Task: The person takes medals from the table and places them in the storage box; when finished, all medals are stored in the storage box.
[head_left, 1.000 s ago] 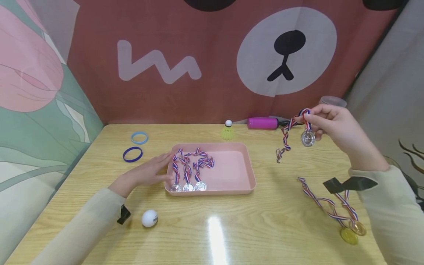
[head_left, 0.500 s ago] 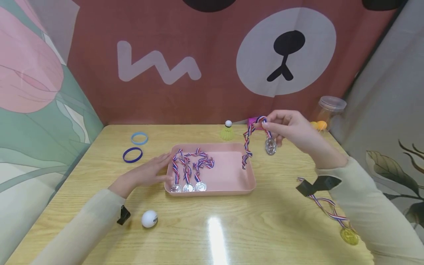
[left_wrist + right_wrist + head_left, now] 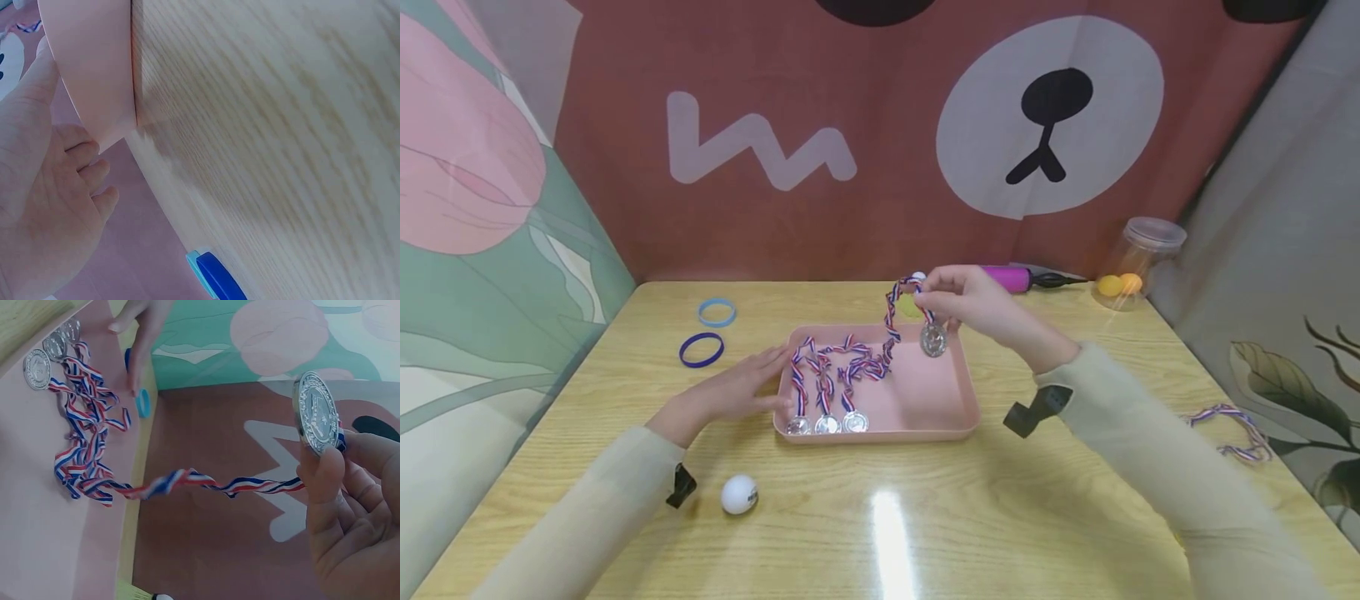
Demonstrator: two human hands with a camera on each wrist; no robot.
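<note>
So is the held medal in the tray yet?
Partly. The right hand holds the medal dangling above the tray; only its ribbon's end reaches the ribbons inside.

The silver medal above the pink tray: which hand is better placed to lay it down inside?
Right. The right hand already pinches the silver medal above the pink tray. The left hand only rests flat against the tray's left edge.

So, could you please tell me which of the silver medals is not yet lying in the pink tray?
The silver medal hanging from the right hand above the pink tray; the other three lie flat along its near edge.
</note>
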